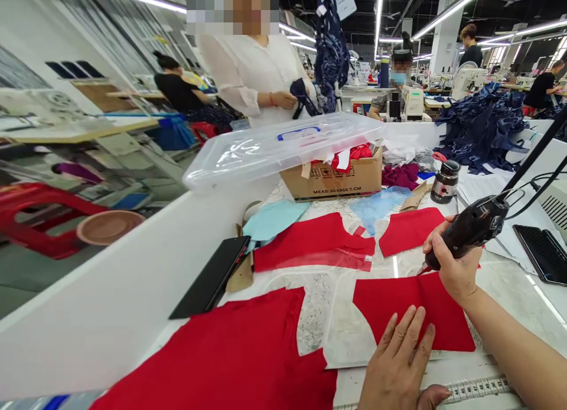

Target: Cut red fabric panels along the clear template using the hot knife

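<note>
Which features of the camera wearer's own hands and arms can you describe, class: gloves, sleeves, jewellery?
The left hand and right hand are both bare, with no gloves and no rings visible. The right forearm shows no sleeve or watch. The left forearm is out of the picture, so whether a sleeve covers it cannot be told.

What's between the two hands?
Head view shows a red fabric panel there; the left hand rests on it, the right hand holds a black handheld tool.
</note>
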Motion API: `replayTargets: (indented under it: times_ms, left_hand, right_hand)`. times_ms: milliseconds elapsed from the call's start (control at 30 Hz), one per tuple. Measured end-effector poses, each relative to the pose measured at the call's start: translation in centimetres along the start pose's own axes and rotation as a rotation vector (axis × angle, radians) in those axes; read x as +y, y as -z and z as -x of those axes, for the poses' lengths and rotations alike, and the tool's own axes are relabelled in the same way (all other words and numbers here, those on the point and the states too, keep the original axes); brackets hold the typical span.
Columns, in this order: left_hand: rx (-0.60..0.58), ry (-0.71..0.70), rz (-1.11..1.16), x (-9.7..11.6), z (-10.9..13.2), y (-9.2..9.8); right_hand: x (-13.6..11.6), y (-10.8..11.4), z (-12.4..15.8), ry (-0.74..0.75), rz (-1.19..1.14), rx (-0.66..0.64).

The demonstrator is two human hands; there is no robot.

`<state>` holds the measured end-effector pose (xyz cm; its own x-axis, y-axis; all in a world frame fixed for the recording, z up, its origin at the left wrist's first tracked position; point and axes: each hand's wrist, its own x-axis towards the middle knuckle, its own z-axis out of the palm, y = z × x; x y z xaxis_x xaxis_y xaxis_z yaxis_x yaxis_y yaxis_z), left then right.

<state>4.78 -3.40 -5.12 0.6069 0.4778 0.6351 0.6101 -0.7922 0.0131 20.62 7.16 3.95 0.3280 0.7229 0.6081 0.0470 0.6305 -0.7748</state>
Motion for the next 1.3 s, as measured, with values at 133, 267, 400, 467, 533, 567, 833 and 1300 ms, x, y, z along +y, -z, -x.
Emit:
replayTargets:
  times_ms: [133, 267, 400, 467, 533, 567, 833, 1300]
  left_hand:
    - [0.062, 0.049, 0.035, 0.5, -0.1, -1.6]
    - [0.005, 0.032, 0.045, 0.2, 0.5, -1.5]
    - [-0.074, -0.008, 0.031, -0.2, 0.6, -0.8]
    - [-0.070, 0.000, 0.034, -0.1, 0.4, -0.8]
    - [-0.026, 0.030, 0.042, 0.1, 0.2, -0.9]
    - [-0.008, 0.041, 0.046, 0.3, 0.1, -0.9]
    - [-0.040, 0.014, 0.038, 0.0, -0.1, -0.6]
    - [-0.079, -0.085, 0.061, -0.7, -0.5, 0.1]
  right_hand:
    - [-0.2, -0.1, 0.0, -0.010, -0.010, 0.004]
    - [-0.3, -0.2, 0.3, -0.016, -0.020, -0.029]
    - [0.2, 0.0, 0.7, -0.050, -0.003, -0.048]
    - [0.4, 0.0, 0.8, -0.059, 0.003, -0.042]
    - [0.5, 0.0, 1.0, -0.071, 0.006, -0.037]
    - [0.5, 0.0, 1.0, -0.079, 0.008, -0.038]
    - [0.8, 0.0, 1.2, -0.117, 0.039, -0.050]
    - [0.0, 2.6, -0.2, -0.034, 0.082, 0.083]
